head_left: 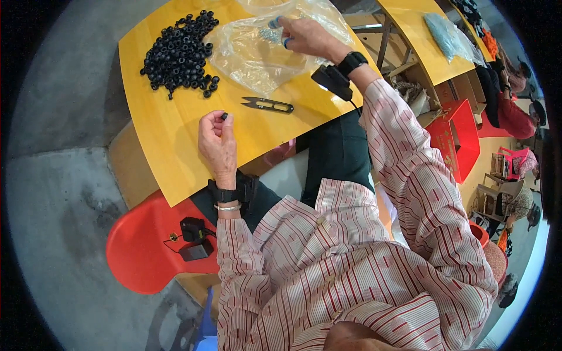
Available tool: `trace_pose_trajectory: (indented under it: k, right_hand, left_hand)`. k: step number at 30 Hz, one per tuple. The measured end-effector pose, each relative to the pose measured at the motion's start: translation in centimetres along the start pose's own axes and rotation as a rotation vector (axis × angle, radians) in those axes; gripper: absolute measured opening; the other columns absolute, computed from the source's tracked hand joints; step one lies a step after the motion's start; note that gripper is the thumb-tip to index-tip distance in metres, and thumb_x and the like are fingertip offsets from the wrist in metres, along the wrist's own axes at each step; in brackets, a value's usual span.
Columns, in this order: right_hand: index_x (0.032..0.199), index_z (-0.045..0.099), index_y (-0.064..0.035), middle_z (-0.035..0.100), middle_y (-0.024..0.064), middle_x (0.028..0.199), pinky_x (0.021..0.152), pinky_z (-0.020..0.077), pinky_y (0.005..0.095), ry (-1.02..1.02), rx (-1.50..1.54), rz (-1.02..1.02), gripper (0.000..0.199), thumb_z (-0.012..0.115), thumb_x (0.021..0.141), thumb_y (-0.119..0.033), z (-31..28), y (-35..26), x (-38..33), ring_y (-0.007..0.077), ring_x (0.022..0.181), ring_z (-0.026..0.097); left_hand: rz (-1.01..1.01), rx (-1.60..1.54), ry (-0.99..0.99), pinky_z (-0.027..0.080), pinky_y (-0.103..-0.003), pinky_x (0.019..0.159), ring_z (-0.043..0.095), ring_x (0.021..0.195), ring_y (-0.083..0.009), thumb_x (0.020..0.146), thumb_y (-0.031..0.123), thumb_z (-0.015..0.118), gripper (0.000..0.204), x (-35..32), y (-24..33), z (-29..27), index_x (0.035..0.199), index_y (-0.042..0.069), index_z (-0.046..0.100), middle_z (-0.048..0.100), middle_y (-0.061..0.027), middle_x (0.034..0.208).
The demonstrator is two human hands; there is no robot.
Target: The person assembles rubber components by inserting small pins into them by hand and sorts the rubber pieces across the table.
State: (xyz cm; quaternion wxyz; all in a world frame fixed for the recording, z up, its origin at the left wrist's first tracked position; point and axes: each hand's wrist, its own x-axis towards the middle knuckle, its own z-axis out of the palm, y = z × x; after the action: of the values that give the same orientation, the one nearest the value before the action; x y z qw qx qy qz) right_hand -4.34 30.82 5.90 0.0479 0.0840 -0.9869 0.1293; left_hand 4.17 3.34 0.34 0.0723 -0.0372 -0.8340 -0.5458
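My left hand (218,146) is closed above the near part of the yellow table, pinching a small black cylindrical piece (224,116) between thumb and fingers. Across the table, a heap of similar black pieces with round holes (178,52) lies at the far left. My right hand (313,40) reaches over a clear plastic bag (243,58), its thumb and forefinger apart and wearing blue finger covers. Small shiny pieces (269,35), too tiny to name, lie on the bag beside those fingertips. Between the hands rests a pair of black thread snips (267,105), touched by neither hand.
The yellow table (175,146) has its near edge by my lap. A red chair (134,251) with small black devices on it stands at my left. To the right are a red box (459,140), another table (436,61) with a bluish bag (448,38), and several seated people.
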Motion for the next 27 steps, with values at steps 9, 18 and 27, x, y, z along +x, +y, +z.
trace_pose_trajectory:
  k: [9, 18, 27]
  right_hand:
    - [0.111, 0.049, -0.0052, 0.062, 0.0113, 0.107, 0.083, 0.0477, 0.0357, -0.015, 0.347, -0.165, 0.027, 0.053, 0.085, -0.012, -0.7, 2.4, -0.3, 0.0273, 0.094, 0.059]
    - [0.108, 0.053, -0.0003, 0.066, 0.0138, 0.097, 0.077, 0.0518, 0.0347, -0.016, 0.067, -0.102, 0.026, 0.053, 0.083, -0.005, -0.1, 0.4, -1.0, 0.0285, 0.085, 0.063]
    - [0.109, 0.053, -0.0018, 0.066, 0.0102, 0.1, 0.08, 0.0496, 0.0362, 0.021, 0.087, -0.137, 0.034, 0.051, 0.076, 0.005, 1.2, -0.5, -1.5, 0.0301, 0.087, 0.062]
  left_hand:
    - [-0.001, -0.006, -0.008, 0.045, -0.027, 0.064, 0.052, 0.066, -0.0137, 0.082, 0.016, 0.065, 0.02, -0.2, 0.1, 0.3, 0.094, 0.001, 0.058, 0.058, -0.0053, 0.081]
    - [-0.04, -0.008, -0.007, 0.045, -0.027, 0.065, 0.052, 0.068, -0.0132, 0.084, 0.016, 0.062, 0.02, -0.3, 0.0, 0.0, 0.096, 0.001, 0.058, 0.058, -0.0047, 0.082]
    - [-0.002, -0.11, 0.015, 0.045, -0.026, 0.067, 0.052, 0.071, -0.0125, 0.086, 0.014, 0.059, 0.02, -0.3, 0.0, 0.2, 0.102, 0.001, 0.058, 0.059, -0.0042, 0.085]
